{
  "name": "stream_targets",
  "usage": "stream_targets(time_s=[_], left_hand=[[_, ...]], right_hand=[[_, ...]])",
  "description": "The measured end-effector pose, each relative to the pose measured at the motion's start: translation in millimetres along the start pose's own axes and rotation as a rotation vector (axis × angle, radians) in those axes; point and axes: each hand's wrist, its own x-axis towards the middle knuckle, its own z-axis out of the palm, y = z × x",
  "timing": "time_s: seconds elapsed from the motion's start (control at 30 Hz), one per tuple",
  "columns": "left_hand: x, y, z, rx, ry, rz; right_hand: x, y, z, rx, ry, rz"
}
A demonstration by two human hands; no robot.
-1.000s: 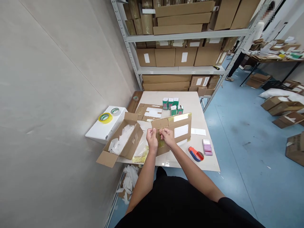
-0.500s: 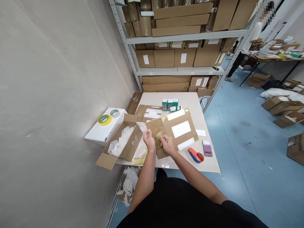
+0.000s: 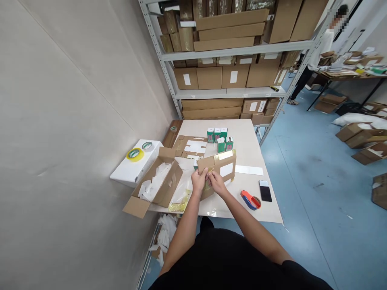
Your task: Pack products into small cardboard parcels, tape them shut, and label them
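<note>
A flattened cardboard box (image 3: 208,162) with white labels and yellowish packing tape is held up above the table, tilted. My left hand (image 3: 199,181) is closed at its left part, thumb up. Close beside it, my right hand (image 3: 216,183) is closed in a pinch on a strip of yellowish packing tape (image 3: 207,187) on the cardboard. The fingertips of both hands nearly meet, and they partly cover the strip. Behind the cardboard stand several small green boxes (image 3: 221,145). To the right lie a red and blue tape dispenser (image 3: 250,200) and a phone (image 3: 265,191).
An open carton (image 3: 169,187) with white paper stands left. Beside it, tape rolls (image 3: 134,154) lie on a white box (image 3: 121,173). Another flat cardboard piece (image 3: 180,147) lies on the table (image 3: 242,133). Shelving (image 3: 229,93) with cartons stands behind; a person (image 3: 317,52) is far right.
The cardboard has tilted and shifted, showing less of its face and uncovering the green boxes and a white strip. My hands have come closer together, the left one moving right.
</note>
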Motion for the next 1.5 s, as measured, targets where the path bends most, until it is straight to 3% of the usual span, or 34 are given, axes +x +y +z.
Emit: stream_targets(time_s=[0.07, 0.23, 0.33, 0.5, 0.63, 0.7, 0.8, 0.93, 1.03, 1.13, 1.33, 1.5], left_hand=[[1, -3, -0.3, 0.023, 0.015, 0.041], [-2, -5, -2.3, 0.021, -0.040, 0.087], [-3, -6, -6.0, -0.001, -0.024, 0.098], [17, 3, -22.0, -0.057, 0.169, 0.131], [51, 17, -44.3, -0.107, 0.449, 0.231], [67, 22, -54.7, -0.131, 0.442, 0.257], [88, 30, -71.0, -0.159, 0.438, 0.276], [121, 60, -108.4, -0.166, 0.633, 0.407], [142, 87, -135.5, -0.210, 0.550, 0.490], [146, 96, -141.5, -0.233, 0.430, 0.523], [124, 74, -127.6, -0.226, 0.328, 0.496], [113, 52, -141.8, -0.213, 0.326, 0.452]], right_hand=[[2, 7, 0, 0.084, -0.012, 0.039], [12, 10, 5, 0.153, 0.107, 0.191], [17, 4, 6, 0.132, 0.070, 0.139], [2, 6, 13, 0.037, 0.031, 0.064], [-30, 19, 19, -0.085, 0.081, 0.048], [-44, 23, 18, -0.097, 0.081, 0.047], [-63, 27, 7, -0.112, 0.088, 0.042], [-95, 50, -23, -0.173, 0.146, 0.085], [-108, 71, -38, -0.080, 0.117, 0.179], [-93, 76, -33, -0.038, 0.067, 0.164], [-40, 79, 5, -0.084, 0.028, 0.156], [-19, 114, 44, -0.433, -0.239, 0.142]])
